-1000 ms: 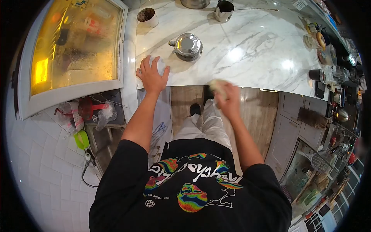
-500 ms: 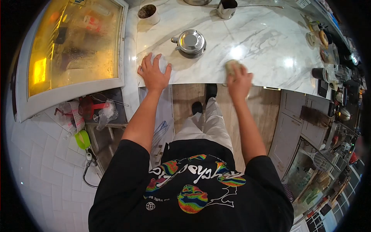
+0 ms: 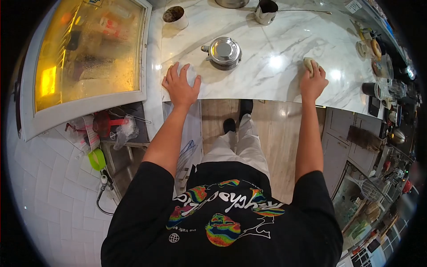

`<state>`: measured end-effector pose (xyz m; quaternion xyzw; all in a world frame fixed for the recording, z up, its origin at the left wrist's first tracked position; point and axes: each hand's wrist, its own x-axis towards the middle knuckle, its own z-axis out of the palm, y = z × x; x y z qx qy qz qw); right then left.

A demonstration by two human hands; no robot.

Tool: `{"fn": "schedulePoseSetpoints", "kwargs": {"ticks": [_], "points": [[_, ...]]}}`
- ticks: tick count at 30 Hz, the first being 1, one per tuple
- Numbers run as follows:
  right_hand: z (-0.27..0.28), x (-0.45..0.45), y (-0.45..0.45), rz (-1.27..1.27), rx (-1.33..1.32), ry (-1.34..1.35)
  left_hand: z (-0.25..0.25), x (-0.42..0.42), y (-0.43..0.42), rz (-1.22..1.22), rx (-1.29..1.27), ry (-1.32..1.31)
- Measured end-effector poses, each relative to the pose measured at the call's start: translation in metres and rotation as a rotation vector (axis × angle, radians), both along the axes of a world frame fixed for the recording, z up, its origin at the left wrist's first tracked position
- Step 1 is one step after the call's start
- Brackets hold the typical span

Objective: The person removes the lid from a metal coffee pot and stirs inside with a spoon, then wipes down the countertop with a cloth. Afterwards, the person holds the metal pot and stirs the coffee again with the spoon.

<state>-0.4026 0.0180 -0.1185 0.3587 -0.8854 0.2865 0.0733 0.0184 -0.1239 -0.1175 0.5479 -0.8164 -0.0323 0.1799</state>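
My right hand (image 3: 314, 84) is closed around a wadded pale cloth (image 3: 308, 65), pressed on the white marble-patterned counter (image 3: 258, 82) toward its right side. Fingers spread, my left hand (image 3: 181, 86) rests on the counter near its front left edge and holds nothing. Between the hands, a little farther back, stands a small lidded stainless steel pot (image 3: 224, 52) with a stubby handle on its left. Behind my left hand is a cup with dark contents (image 3: 176, 18), and a metal pitcher (image 3: 267, 13) stands at the back.
On the left, a glass-fronted door with a pale frame (image 3: 144, 66) borders the counter, with a metal sink (image 3: 126, 164) below it. Jars and a dark cup (image 3: 370, 89) crowd the right end. A long thin metal rod (image 3: 307, 11) lies by the pitcher.
My right hand has slid to the right across the counter with the cloth. My left hand stays in the same place on the counter, and the pot has not moved.
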Motion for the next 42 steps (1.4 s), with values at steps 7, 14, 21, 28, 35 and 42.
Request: {"fn": "schedulePoseSetpoints", "kwargs": {"ticks": [7, 14, 21, 28, 35, 42], "points": [[-0.008, 0.076, -0.042, 0.278, 0.095, 0.095, 0.002, 0.000, -0.001, 0.010, 0.019, 0.031], [0.038, 0.154, 0.031, 0.821, 0.240, -0.207, 0.004, -0.001, -0.001, 0.013, 0.012, 0.010], [0.031, 0.029, -0.067, 0.436, -0.098, -0.265, 0.009, -0.001, -0.001, 0.018, 0.050, 0.010], [-0.001, 0.060, -0.072, 0.417, 0.142, -0.020, 0.008, 0.000, -0.004, 0.033, 0.076, 0.050], [0.025, 0.132, 0.030, 0.701, 0.166, -0.301, 0.016, -0.002, -0.002, 0.030, 0.083, 0.100], [0.035, 0.206, 0.028, 0.626, -0.046, -0.610, 0.024, 0.035, 0.038, 0.100, 0.063, 0.406]]}}
